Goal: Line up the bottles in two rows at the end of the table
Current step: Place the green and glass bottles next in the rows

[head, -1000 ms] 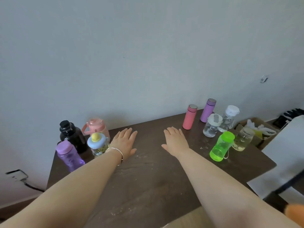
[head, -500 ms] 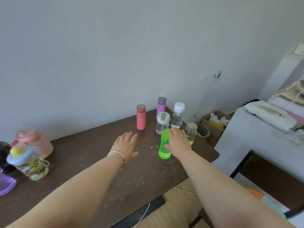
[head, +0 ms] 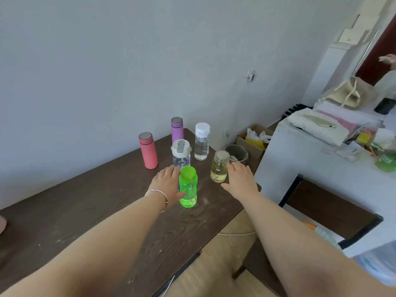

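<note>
six bottles stand upright near the right end of the table, the end that the task names. along the back edge by the wall stand the pink flask, the purple flask and the white-capped clear bottle, the last closest to the far right corner. in front of them the grey-lidded clear bottle sits just ahead of the purple flask, the amber jar is close to the right edge, and the green bottle stands nearest the person, well forward of the rest.

the left hand is spread wide, palm down, fingers flat, with its thumb side just beside or touching the green bottle; whether it truly presses on it i cannot tell. it holds nothing. the right hand is likewise open and empty, flat beside the amber jar, its fingers close to the jar's right side.

the flat, open hands suggest nudging rather than lifting: each one flanks a front bottle, probably to slide it into line with the grey-lidded one. the back three already make a rough row; the front three are staggered, so the second row seems unfinished. the amber jar sits near the table's edge, so a push outward would be risky.
</note>
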Motion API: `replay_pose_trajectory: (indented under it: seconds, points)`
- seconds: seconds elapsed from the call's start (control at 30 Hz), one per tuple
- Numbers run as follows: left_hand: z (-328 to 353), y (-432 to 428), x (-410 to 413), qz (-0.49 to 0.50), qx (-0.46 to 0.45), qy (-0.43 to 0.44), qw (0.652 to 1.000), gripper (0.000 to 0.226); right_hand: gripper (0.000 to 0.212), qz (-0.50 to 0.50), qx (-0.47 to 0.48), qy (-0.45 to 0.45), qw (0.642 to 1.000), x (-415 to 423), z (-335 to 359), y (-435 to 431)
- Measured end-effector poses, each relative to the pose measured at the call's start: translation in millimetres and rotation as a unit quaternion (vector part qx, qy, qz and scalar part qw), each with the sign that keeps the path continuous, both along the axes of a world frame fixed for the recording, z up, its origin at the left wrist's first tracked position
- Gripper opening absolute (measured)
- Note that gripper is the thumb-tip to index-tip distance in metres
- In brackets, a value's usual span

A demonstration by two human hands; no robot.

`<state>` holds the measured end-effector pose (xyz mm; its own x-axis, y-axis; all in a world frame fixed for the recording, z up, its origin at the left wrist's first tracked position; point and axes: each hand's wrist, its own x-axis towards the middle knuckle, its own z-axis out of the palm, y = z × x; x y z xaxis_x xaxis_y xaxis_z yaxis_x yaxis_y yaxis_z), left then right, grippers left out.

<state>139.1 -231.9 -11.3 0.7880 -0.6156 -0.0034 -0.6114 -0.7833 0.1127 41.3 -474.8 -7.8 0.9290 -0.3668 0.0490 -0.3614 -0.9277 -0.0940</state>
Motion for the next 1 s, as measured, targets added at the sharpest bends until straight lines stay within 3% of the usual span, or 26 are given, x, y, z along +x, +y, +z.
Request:
replay_pose_trajectory:
  seconds: [0.23,0.43,0.63,1.0]
  points:
    - [-32.6,-27.5,36.6,0.014,-0.103,0.128,0.986,0.107,0.077,-0.078,0.034,0.018,0.996,25.1,-17.6,-28.6]
    - [-54.9,-29.0,43.6,0.041,-0.235,0.26,0.936,0.087,0.085,-0.148,0.129,0.003,0.981,49.8,-33.3,-44.7]
    - [-61.9,-34.3,37.8,0.09,-0.251,0.27,0.925,0.085,0.098,-0.142,0.279,-0.008,0.95,86.6,-53.7,-69.5]
    - [-68.4,-48.2,19.2,0.207,-0.291,0.254,0.899,0.081,0.098,-0.06,0.405,-0.022,0.912,111.1,-103.4,-86.8]
